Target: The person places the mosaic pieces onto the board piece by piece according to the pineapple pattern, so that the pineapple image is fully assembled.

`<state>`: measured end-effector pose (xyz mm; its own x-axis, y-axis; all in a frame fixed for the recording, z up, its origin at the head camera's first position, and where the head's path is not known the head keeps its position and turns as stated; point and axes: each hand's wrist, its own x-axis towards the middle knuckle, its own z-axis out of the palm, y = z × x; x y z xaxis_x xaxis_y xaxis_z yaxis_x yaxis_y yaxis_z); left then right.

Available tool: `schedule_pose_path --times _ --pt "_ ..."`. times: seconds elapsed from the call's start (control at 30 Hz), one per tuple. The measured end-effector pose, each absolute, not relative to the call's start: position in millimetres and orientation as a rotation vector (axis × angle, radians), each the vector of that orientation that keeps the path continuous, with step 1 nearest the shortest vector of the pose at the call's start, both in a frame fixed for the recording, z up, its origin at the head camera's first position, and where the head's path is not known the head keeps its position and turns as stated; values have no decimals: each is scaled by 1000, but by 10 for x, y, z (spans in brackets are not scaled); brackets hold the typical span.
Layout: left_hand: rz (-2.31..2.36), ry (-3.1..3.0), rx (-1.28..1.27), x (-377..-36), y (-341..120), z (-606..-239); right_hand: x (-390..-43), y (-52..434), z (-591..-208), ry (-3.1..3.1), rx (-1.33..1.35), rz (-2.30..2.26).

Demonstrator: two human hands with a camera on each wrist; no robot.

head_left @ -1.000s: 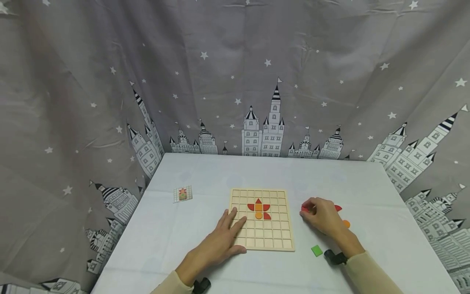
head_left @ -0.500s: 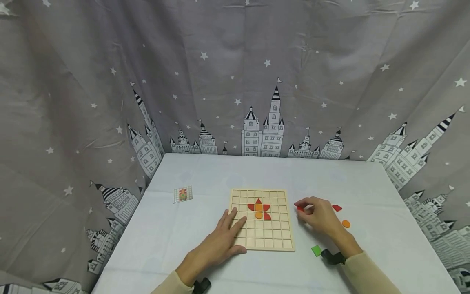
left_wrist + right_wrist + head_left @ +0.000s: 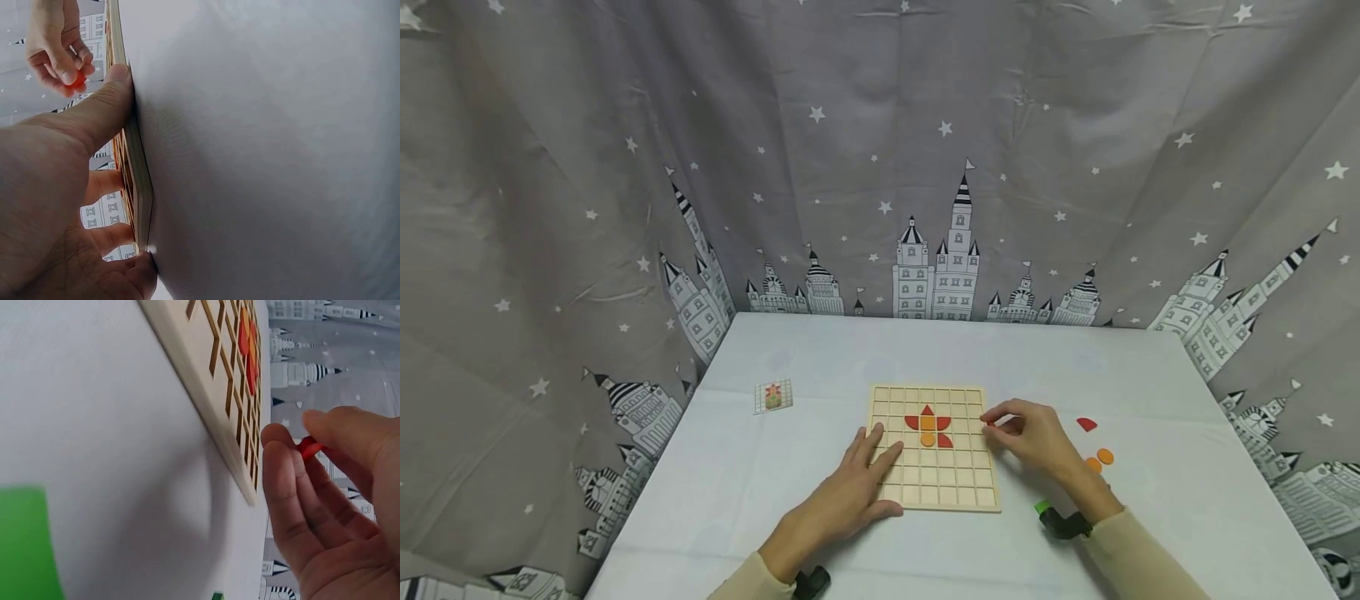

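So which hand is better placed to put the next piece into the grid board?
Probably the right hand: it already pinches a small red piece and hovers at the right edge of the grid board, close to the pattern. The left hand lies flat on the board's left edge and holds no piece.

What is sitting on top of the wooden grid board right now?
On the square wooden grid board sit red and orange flat pieces forming a small flower-like cluster. The left hand rests on its left edge, covering some cells; what lies beneath it cannot be seen.
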<state>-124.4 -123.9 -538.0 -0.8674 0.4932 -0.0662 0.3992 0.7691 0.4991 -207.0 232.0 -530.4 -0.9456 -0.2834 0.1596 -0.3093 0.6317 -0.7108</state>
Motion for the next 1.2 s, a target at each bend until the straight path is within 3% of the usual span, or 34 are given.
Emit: schedule_pose_path --times 0.4,1.2 --pt "728 2764 712 -1229 -1238 -5334 -2134 2020 -5261 -2629 737 1358" --pt "705 2764 710 -1242 -1249 -5361 -2304 1301 -5334 -2870 889 1255"
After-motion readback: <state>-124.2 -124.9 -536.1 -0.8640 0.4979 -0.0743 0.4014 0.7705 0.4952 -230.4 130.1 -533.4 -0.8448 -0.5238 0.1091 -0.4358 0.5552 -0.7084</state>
